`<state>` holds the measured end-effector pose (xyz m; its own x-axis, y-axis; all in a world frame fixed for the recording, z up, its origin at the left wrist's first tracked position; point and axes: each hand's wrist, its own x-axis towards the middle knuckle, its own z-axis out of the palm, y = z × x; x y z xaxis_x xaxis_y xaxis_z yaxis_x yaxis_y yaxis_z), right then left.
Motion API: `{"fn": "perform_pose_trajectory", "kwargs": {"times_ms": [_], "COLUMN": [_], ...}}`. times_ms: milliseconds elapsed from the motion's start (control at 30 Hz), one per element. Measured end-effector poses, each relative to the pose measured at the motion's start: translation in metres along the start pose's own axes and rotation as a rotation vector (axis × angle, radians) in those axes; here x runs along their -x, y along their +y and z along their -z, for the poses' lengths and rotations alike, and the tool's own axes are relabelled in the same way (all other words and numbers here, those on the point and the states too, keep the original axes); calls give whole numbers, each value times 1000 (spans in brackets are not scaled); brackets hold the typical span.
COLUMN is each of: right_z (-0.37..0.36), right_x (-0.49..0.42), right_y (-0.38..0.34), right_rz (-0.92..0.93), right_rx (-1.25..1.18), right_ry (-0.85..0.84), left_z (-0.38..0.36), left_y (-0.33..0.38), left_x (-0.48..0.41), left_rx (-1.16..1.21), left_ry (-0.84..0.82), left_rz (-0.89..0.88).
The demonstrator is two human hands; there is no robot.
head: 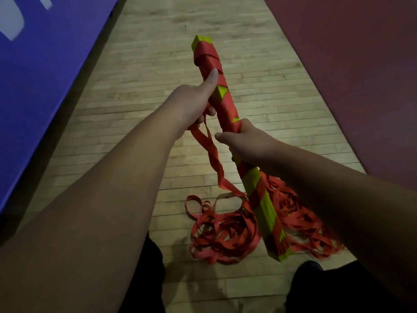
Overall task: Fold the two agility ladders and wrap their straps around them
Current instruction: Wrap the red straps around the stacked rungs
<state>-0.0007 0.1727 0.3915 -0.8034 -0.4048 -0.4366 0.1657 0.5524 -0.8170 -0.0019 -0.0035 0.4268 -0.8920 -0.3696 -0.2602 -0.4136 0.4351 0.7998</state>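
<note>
Nearest you, the loose red webbing strap [225, 233] lies heaped on the pale wooden plank floor [158, 53], around the near end of the stacked bundle of yellow-green ladder rungs [259, 188]. Your right hand [246, 141] grips that bundle at its middle. Farther, your left hand [194, 100] holds a run of the strap, thumb laid along the wrapped far half. A blue mat [45, 75] lies far left, a maroon mat [361, 64] far right.

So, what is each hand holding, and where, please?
The left hand grips the ladder bundle above the middle, plus a strap; the right hand grips the middle.
</note>
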Motion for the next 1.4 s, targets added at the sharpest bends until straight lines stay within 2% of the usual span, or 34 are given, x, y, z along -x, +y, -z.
{"fn": "perform_pose_trajectory", "kwargs": {"times_ms": [100,233,400,600,700,767,933,1033,1167,1400], "right_z": [6,10,2,-6,-1,10,28,28,22,6], "right_x": [1,1,-3,-4,0,3,5,7,6,-1], "right_y": [2,2,1,1,-1,-4,-4,-4,-3,4], "right_rz": [0,7,11,24,59,90,145,79,54,106], "right_rx": [-124,-213,-25,201,142,29,-332,-454,-323,66], "right_ry": [-78,-76,0,129,43,-74,-343,-413,-223,139], "left_z": [0,-1,1,-6,-2,2,12,20,22,14], "left_y": [-2,3,6,2,3,5,8,8,3,2], "left_x": [0,2,5,3,2,2,2,1,-4,-1], "left_rx": [98,166,95,66,155,273,546,454,41,-28], "left_ry": [-42,-67,47,58,55,22,-184,-181,13,44], "left_rz": [26,10,-40,-55,-55,-53,-95,-130,-133,2]}}
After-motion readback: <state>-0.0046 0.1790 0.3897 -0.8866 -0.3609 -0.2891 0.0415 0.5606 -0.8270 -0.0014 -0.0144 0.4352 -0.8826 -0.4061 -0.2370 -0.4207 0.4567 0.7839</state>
